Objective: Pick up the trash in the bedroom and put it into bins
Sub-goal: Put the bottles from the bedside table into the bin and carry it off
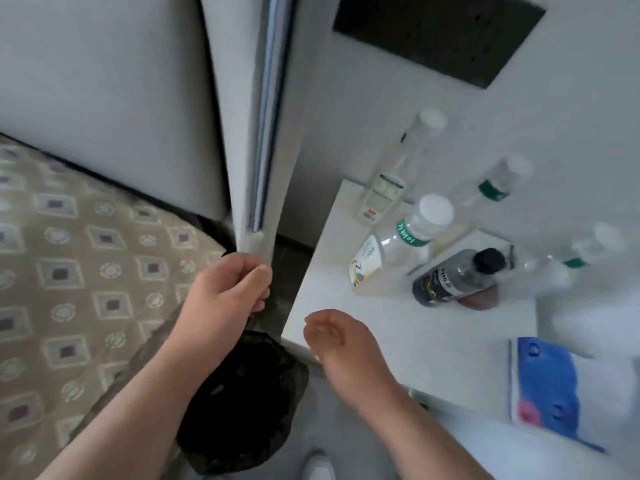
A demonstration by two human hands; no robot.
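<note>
My left hand (227, 292) grips the top of a dark, see-through trash bag (242, 400) that hangs below it in the gap between the bed and the nightstand. My right hand (332, 337) hovers with loosely curled fingers over the near left corner of the white nightstand (433, 337) and holds nothing. On the nightstand stand several plastic bottles: a clear one with a white cap and green label (412, 233), a dark one with a black cap (457, 278), and more clear ones (491, 188) behind. A small cup (365, 263) lies beside them.
A bed with a patterned beige cover (79, 278) fills the left. A padded headboard (114, 98) and a wall panel (270, 109) rise behind. A blue and white packet (561, 389) lies at the nightstand's near right. A remote (381, 199) leans at the back.
</note>
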